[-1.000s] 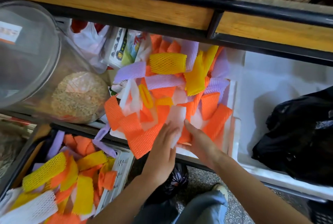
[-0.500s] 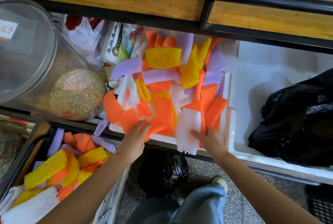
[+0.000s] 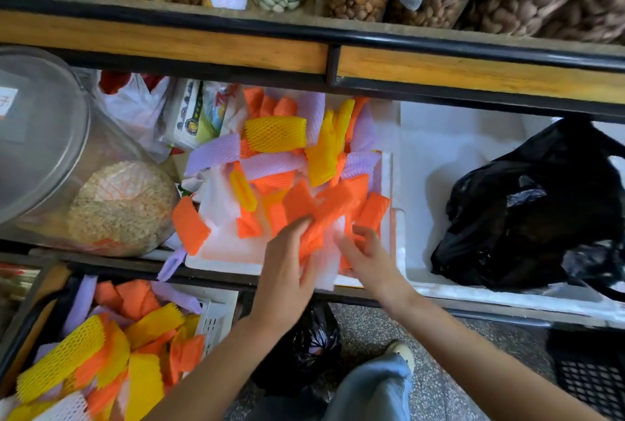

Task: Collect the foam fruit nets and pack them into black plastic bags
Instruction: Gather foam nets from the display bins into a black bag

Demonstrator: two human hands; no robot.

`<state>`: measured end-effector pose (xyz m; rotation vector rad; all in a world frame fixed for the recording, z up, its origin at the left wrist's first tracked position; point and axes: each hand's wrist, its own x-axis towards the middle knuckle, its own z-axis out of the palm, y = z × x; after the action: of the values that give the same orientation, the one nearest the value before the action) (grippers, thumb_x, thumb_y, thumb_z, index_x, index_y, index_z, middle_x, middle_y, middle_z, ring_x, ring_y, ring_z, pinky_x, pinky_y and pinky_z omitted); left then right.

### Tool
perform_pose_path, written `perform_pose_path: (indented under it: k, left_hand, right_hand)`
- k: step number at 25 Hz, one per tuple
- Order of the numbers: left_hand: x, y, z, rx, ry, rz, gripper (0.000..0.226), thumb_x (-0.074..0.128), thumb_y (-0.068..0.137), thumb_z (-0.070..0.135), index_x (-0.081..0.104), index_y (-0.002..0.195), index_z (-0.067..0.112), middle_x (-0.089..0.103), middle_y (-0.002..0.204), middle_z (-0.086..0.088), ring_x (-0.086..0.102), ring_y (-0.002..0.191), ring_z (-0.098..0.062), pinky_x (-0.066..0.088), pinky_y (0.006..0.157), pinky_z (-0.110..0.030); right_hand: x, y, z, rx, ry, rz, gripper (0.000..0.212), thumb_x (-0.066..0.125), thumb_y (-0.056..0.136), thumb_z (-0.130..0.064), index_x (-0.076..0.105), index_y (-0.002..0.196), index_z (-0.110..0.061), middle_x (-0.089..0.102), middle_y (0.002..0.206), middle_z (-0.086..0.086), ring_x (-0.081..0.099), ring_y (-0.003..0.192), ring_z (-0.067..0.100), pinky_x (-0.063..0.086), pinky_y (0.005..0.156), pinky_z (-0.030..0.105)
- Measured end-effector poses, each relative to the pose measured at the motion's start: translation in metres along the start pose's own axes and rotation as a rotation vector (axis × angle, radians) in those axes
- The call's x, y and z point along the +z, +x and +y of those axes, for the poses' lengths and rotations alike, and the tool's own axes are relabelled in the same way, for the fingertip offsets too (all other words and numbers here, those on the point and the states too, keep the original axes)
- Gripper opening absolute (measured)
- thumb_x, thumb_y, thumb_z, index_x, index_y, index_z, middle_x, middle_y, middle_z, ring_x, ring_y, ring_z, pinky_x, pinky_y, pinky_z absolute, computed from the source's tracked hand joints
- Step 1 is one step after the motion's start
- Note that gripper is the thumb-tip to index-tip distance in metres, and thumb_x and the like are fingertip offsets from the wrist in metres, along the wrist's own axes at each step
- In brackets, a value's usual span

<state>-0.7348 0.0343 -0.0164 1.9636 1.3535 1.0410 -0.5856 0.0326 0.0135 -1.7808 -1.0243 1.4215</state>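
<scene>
A heap of orange, yellow, purple and white foam fruit nets (image 3: 277, 136) fills a white foam box (image 3: 395, 217) on the lower shelf. At the heap's near edge, my left hand (image 3: 287, 261) and my right hand (image 3: 368, 258) close in from both sides on a bunch of orange and white nets (image 3: 321, 234) and hold it between them; the bunch is blurred. A black plastic bag (image 3: 304, 353) sits on the floor under my arms. Another black plastic bag (image 3: 527, 217) lies in the white box to the right.
A white basket (image 3: 216, 315) at lower left holds more nets. A clear jar of grain (image 3: 121, 207) lies left of the heap. Jars of nuts stand on the wooden shelf (image 3: 236, 51) above. A black crate (image 3: 592, 383) is at lower right.
My hands, apart half a second ago, have come together on the orange and white nets at the heap's near edge. The camera has tilted up and shows the nut jars.
</scene>
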Motion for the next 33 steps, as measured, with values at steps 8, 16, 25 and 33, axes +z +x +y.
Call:
perform_pose_path:
  k: [8,16,25,33]
  left_hand:
    - [0.033,0.020,0.097,0.230,-0.354,-0.092,0.038,0.035,0.095,0.016,0.042,0.132,0.021,0.035,0.147,0.017,0.029,0.140,-0.013,0.025,0.113,-0.026]
    - [0.102,0.078,0.214,0.433,-0.426,-0.054,0.027,0.045,0.092,0.007,0.054,0.116,0.015,0.056,0.116,0.006,0.052,0.115,-0.005,0.037,0.099,-0.019]
    - [0.253,0.099,0.265,-0.265,-0.189,-0.647,0.060,0.053,0.095,0.033,0.025,0.145,0.014,0.041,0.137,0.004,0.043,0.123,-0.011,0.035,0.098,-0.017]
    - [0.234,0.117,0.249,-0.265,-0.332,-0.154,0.007,0.056,0.093,0.017,0.062,0.097,0.019,0.064,0.089,0.015,0.058,0.083,0.007,0.040,0.072,-0.006]
  right_hand:
    - [-0.081,-0.059,-0.045,-0.360,0.188,0.105,0.032,0.071,0.079,-0.010,0.055,0.107,-0.015,0.069,0.091,-0.009,0.064,0.085,-0.004,0.046,0.074,0.010]
    - [-0.224,-0.090,-0.043,-0.545,0.176,0.528,0.055,0.080,0.072,-0.038,0.055,0.108,-0.005,0.067,0.092,-0.003,0.065,0.086,0.006,0.051,0.078,0.021]
    - [-0.379,-0.068,0.034,-0.425,-0.008,0.991,0.044,0.074,0.073,-0.035,0.051,0.100,-0.009,0.059,0.085,0.012,0.051,0.067,0.014,0.043,0.065,0.028]
    - [-0.396,-0.021,0.071,-0.056,-0.683,0.410,0.067,0.076,0.075,-0.037,0.039,0.124,-0.010,0.059,0.106,0.008,0.059,0.099,0.029,0.042,0.070,0.033]
